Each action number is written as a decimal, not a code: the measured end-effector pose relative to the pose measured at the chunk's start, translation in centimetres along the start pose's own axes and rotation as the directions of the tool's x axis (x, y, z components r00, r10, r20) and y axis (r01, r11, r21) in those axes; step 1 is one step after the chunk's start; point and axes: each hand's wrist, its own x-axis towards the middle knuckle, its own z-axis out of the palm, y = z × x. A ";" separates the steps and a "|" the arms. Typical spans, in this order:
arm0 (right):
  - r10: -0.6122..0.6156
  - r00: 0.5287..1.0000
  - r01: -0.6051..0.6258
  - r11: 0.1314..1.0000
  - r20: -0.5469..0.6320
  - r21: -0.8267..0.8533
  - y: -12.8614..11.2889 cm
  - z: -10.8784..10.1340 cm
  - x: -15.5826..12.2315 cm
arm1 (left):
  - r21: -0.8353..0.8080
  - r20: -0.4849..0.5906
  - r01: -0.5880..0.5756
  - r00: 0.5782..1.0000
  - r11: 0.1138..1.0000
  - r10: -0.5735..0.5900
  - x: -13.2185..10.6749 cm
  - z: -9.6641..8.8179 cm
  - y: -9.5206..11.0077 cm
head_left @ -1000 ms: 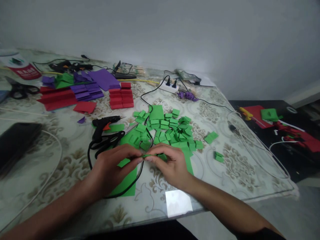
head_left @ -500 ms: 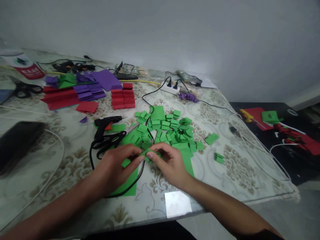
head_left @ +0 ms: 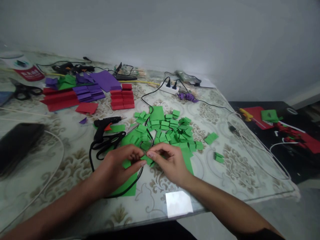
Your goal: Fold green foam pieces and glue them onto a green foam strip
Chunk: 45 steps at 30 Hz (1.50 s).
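Leftmost, a phone lies on the table, then the glue gun and scissors. The left hand curls beside a green slip, its grip unclear; the right hand pinches that slip, just in front of the green pile.

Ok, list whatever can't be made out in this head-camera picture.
All in the head view:
1. Green paper piece at the fingertips: its folds, partly covered by the right hand.
2. Left hand: whether its fingertips touch that piece, too blurred.
3. Green sheet: partly covered by the left hand.
4. Dark phone: cut off by the left edge.
5. Tub: label lettering, too blurred.
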 end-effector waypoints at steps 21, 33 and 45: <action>0.099 0.993 -0.091 0.989 -0.063 0.121 0.7 -0.2 0.9 | -0.842 0.118 0.186 0.979 0.506 -0.163 0.5 -2.1 0.4; -0.129 0.992 0.124 0.972 -0.012 -0.201 0.1 0.2 -0.4 | -0.724 0.199 0.243 0.970 0.646 -0.142 0.1 -1.3 -0.8; -0.116 0.989 0.138 0.951 0.094 -0.276 0.2 -0.2 -0.1 | -0.400 0.075 0.110 0.993 0.910 -0.087 -0.2 -1.5 1.6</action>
